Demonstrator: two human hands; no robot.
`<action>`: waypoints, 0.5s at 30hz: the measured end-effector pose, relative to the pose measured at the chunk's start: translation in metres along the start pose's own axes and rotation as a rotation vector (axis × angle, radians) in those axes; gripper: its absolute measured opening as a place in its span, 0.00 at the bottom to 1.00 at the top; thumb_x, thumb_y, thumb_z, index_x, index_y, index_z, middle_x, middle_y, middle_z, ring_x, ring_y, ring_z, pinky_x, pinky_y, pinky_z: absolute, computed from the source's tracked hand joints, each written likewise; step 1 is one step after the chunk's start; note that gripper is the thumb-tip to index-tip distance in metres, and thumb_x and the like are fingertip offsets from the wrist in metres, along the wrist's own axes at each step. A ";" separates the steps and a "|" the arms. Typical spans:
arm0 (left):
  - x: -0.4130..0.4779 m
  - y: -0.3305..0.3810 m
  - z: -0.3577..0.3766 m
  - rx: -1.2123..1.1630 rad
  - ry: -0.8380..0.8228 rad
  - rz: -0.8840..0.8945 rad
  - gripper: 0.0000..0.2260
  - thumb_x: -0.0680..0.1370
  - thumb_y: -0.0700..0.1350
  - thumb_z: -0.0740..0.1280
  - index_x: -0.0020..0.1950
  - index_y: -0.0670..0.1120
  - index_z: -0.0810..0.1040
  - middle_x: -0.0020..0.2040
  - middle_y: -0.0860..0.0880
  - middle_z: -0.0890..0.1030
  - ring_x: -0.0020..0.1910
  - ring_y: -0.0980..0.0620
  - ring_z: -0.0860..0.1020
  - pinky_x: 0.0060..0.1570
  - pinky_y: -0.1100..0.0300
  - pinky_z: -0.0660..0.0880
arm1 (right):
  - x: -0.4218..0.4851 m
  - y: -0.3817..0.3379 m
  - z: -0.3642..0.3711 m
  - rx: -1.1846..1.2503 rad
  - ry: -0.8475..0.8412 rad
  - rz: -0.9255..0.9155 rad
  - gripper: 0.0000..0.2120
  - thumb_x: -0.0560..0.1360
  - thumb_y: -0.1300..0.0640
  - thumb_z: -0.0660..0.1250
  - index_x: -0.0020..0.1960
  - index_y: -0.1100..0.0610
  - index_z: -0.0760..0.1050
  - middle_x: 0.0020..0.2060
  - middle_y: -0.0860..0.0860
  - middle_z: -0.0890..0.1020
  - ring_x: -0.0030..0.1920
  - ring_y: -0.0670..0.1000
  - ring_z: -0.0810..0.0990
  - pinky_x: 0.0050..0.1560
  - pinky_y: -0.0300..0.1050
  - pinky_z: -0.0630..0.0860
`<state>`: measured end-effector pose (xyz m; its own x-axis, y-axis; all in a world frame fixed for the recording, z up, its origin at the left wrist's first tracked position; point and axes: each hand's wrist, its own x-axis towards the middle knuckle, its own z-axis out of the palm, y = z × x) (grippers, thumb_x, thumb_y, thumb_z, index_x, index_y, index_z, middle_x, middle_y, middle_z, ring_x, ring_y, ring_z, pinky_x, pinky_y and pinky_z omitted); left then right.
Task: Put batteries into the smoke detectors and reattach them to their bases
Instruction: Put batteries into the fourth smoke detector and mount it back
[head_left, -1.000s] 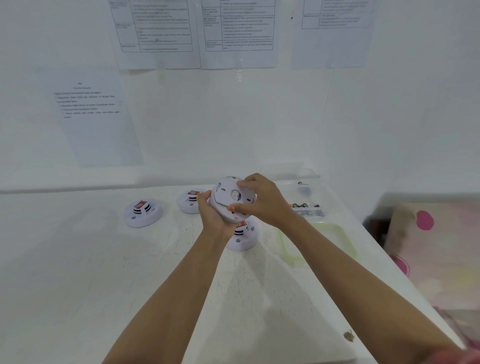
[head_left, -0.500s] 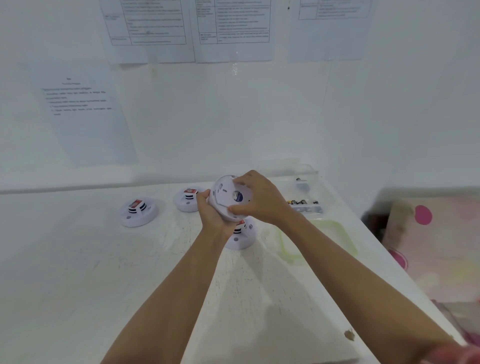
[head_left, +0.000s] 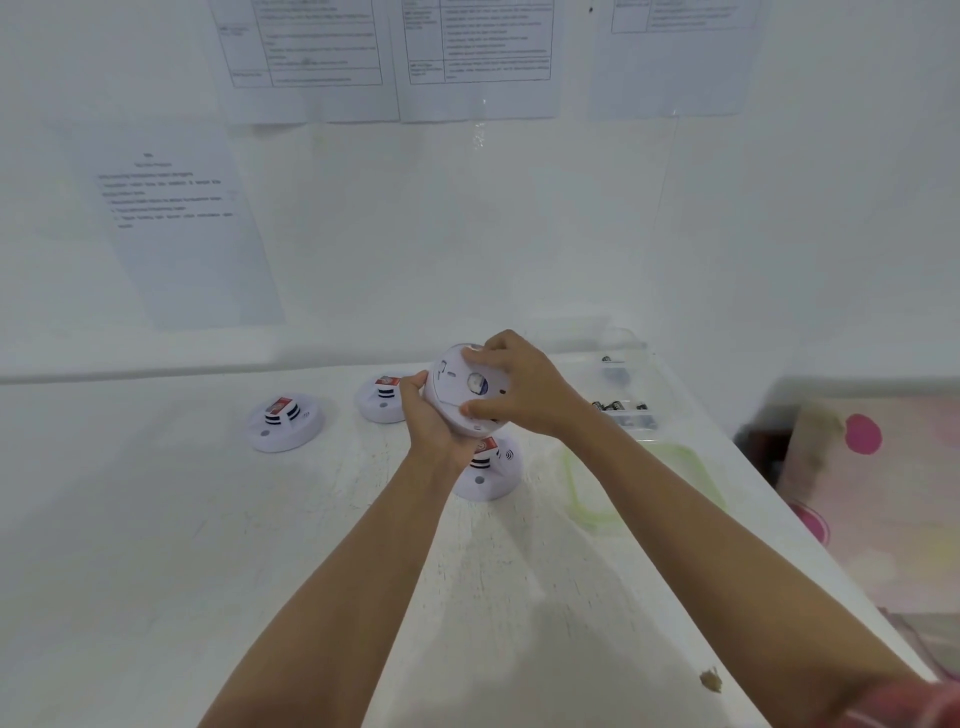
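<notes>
Above the worktop, the left hand cups a smoke detector while the right hand grips its base, fingers curled.

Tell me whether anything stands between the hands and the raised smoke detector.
Nothing visible does. The left hand grips the smoke detector by its edge, and the right hand's fingers lie curled on its back face.

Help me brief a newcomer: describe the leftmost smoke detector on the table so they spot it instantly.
On the white table, three detectors rest. The leftmost smoke detector sits alone at the far left, fully visible; the middle detector and the near detector are partly hidden.
</notes>
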<state>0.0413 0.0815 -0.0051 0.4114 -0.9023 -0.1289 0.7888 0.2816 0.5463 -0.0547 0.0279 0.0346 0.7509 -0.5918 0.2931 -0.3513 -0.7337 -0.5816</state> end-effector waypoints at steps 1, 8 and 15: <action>0.000 0.000 0.000 0.002 0.000 0.005 0.20 0.77 0.53 0.50 0.49 0.45 0.78 0.40 0.44 0.81 0.44 0.46 0.76 0.45 0.54 0.70 | 0.000 0.000 -0.001 -0.008 -0.005 -0.003 0.28 0.67 0.54 0.74 0.66 0.55 0.72 0.55 0.53 0.70 0.53 0.47 0.68 0.53 0.39 0.67; 0.002 -0.003 0.000 0.014 0.015 0.063 0.20 0.77 0.53 0.50 0.47 0.45 0.78 0.36 0.46 0.83 0.42 0.48 0.77 0.43 0.56 0.72 | -0.002 -0.003 -0.004 -0.097 -0.001 -0.020 0.25 0.69 0.51 0.73 0.64 0.56 0.74 0.50 0.53 0.69 0.50 0.50 0.69 0.48 0.39 0.65; 0.006 -0.006 -0.001 0.032 0.067 0.100 0.18 0.78 0.52 0.51 0.46 0.46 0.78 0.40 0.46 0.80 0.41 0.49 0.77 0.42 0.56 0.72 | -0.007 -0.006 0.007 -0.080 0.117 0.020 0.20 0.70 0.51 0.71 0.59 0.59 0.76 0.48 0.58 0.73 0.53 0.55 0.72 0.52 0.46 0.71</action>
<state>0.0397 0.0746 -0.0104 0.5174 -0.8463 -0.1267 0.7279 0.3575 0.5851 -0.0543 0.0387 0.0305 0.6743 -0.6383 0.3713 -0.4129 -0.7428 -0.5271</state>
